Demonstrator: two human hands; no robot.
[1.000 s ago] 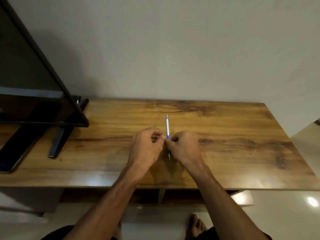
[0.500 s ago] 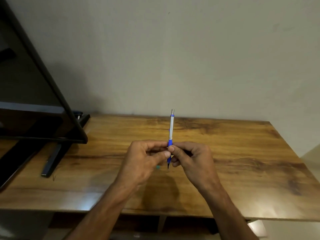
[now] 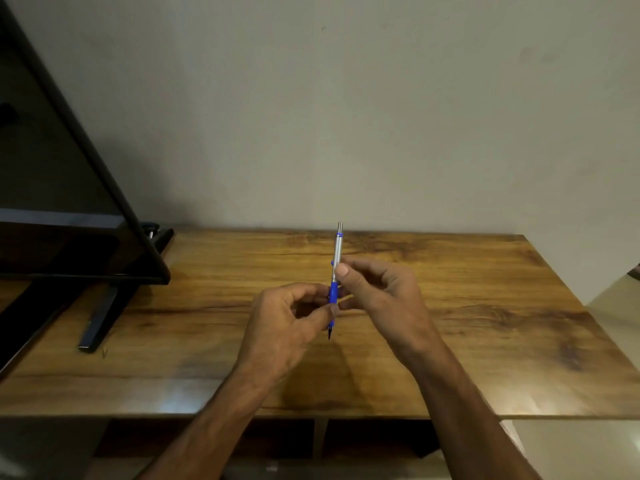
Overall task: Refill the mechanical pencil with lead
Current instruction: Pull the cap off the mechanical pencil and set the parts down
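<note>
The mechanical pencil (image 3: 336, 252) has a silver barrel and a blue grip. It stands nearly upright above the wooden table (image 3: 467, 306), tip down and cap end up. My left hand (image 3: 287, 327) pinches the blue grip near the tip between thumb and fingers. My right hand (image 3: 381, 292) holds the silver barrel higher up, its thumb pressed against the barrel. The black tip pokes out below my left thumb. No lead or lead case is visible.
A black television (image 3: 62, 188) on dark feet (image 3: 100, 317) fills the table's left side. A plain wall rises behind the table. The table's right edge drops off to a pale tiled floor (image 3: 616, 306).
Both hands lifted the pencil off the table and stood it upright. My right hand has since slid from the blue grip up to the silver barrel.
</note>
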